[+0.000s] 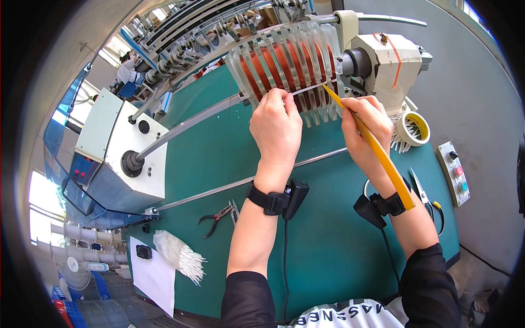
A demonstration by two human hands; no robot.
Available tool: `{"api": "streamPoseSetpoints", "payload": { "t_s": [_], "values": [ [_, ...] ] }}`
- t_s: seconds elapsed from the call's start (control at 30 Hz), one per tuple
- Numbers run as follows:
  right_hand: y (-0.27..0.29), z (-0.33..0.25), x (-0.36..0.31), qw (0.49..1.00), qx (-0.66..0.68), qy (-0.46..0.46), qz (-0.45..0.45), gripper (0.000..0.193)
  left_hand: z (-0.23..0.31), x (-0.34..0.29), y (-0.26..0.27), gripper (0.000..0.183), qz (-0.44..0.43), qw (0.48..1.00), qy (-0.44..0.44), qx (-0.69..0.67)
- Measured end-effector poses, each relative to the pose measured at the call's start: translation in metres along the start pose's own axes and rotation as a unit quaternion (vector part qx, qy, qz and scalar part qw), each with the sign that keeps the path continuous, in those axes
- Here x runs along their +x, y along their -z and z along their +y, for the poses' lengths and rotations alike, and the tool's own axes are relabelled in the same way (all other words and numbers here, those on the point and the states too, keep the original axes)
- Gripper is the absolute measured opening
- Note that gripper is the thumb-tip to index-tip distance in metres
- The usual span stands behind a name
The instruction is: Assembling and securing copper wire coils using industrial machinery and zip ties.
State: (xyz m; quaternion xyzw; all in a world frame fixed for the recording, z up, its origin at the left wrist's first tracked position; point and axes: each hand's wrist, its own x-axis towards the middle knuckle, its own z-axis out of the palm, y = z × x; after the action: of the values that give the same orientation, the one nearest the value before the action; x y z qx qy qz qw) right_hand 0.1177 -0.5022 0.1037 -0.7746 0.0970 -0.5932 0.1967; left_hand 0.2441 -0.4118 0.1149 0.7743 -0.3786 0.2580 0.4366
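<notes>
A coil former with clear ribbed discs (257, 41) and reddish-brown wire windings (284, 61) sits on the winding machine's shaft. At its near side, my left hand (277, 128) is closed in a pinch on one end of a thin white sleeve (308, 89), which stretches rightward across the windings. My right hand (367, 127) grips a long, flat yellow strip (389, 164). The strip's pointed tip meets or nearly meets the sleeve's right part. Its other end lies over my right wrist. My left fingertips are partly hidden behind the hand.
Right of the coil are a white machine block (389, 65), a tape roll (413, 129) with white sleeves, scissors (424, 194) and a button box (455, 174). Pliers (216, 218) and a bag of white sleeves (178, 254) lie left. A metal rod (219, 189) crosses the green table (328, 262).
</notes>
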Motion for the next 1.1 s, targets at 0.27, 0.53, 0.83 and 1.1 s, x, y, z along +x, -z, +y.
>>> {"api": "streamPoseSetpoints", "payload": {
  "t_s": [0.27,0.53,0.83,1.1],
  "values": [
    [-0.01,0.002,0.001,1.0,-0.002,0.021,-0.006,0.013,-0.003,-0.002,-0.002,0.013,-0.003,0.999,0.007,-0.031],
    [-0.005,0.0,0.001,0.999,-0.012,0.03,-0.004,0.013,-0.003,-0.005,-0.001,0.013,0.021,1.0,0.001,0.009],
    [-0.016,-0.003,0.002,0.999,0.004,0.037,-0.018,0.014,-0.002,-0.005,-0.001,0.016,-0.004,0.999,0.044,0.007],
    [-0.017,-0.005,-0.003,1.0,0.0,0.02,-0.016,0.015,-0.01,-0.005,0.002,0.017,0.029,0.999,0.029,0.029]
  ]
}}
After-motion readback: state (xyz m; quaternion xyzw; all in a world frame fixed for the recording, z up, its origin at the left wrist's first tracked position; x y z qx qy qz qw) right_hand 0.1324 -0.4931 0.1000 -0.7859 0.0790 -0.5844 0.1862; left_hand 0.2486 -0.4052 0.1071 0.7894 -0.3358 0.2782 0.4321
